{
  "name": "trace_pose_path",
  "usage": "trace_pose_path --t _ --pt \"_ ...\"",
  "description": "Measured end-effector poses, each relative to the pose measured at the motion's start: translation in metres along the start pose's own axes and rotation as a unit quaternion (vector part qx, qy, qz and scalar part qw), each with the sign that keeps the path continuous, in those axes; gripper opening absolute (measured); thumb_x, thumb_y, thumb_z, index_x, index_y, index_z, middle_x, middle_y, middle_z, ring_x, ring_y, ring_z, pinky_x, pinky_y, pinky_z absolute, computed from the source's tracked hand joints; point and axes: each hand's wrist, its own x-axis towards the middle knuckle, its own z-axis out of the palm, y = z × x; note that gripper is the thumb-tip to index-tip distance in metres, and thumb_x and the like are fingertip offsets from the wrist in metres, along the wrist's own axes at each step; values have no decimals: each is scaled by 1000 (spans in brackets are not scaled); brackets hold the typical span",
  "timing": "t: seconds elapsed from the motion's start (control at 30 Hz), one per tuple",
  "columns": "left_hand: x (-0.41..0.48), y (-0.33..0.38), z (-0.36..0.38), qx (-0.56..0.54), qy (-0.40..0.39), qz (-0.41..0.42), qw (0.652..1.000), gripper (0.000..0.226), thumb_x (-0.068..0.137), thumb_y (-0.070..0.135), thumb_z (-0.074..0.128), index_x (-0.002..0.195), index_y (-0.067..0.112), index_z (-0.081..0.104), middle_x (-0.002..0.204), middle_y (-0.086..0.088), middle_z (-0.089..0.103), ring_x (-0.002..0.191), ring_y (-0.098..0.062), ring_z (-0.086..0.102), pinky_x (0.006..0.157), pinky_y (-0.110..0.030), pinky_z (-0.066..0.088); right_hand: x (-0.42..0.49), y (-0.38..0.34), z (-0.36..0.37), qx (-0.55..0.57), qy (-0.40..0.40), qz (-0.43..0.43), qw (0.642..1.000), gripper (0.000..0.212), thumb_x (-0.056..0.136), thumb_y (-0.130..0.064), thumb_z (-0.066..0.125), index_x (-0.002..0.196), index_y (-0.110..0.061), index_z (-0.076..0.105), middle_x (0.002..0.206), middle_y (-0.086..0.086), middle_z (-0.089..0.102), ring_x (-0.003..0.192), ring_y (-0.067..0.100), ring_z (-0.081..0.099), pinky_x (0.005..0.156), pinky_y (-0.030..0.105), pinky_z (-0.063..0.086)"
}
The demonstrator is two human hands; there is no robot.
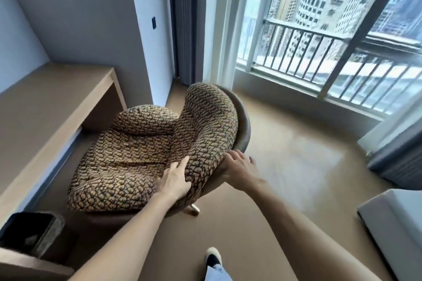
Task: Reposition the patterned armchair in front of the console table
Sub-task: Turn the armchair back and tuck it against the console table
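A person's left hand (175, 180) lies flat, fingers spread, on the patterned armchair (157, 150); the right hand (238, 170) curls round its dark shell edge, apparently gripping, probably to swivel it. The chair sits at three o'clock of the worktop (45, 102).

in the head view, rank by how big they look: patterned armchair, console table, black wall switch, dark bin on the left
1. Beige wooden console table, cut off by the frame
2. Brown-and-black patterned armchair
3. Dark grey-rimmed bin, enlarged by nearness
4. Small black wall switch
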Motion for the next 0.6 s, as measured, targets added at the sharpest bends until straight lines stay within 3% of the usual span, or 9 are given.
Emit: trace_pose_path --t 0.27,0.43,0.6 --pt "157 99 20 -33 -33 16 999 84 85 36 62 154 42 14 151 -4 36 134 -31 40 107 -55 37 113 106 -16 -38 -81 18 996 76 90 -35 67 154 -28 28 164 0 24 155 23 15 121 61 18" --pt "227 137 23 -32 -43 1 999 82 87 33 61 154 42 15 156 -4 33 139 -29 36 112 -55 32 189 157 -31 -47 -84 0 995 60 89 -32 62 145 -25 39 155 0 36 149 21 25 116 59 29" --pt "282 148 29 6 -51 -8 999 83 87 28 60 154 44 13 160 -4 26 144 -29 29 116 -57 25 264 193 -27 -51 -125 -15 991 56 86 -24 62 139 -29 45 146 -1 41 145 20 29 115 64 27"
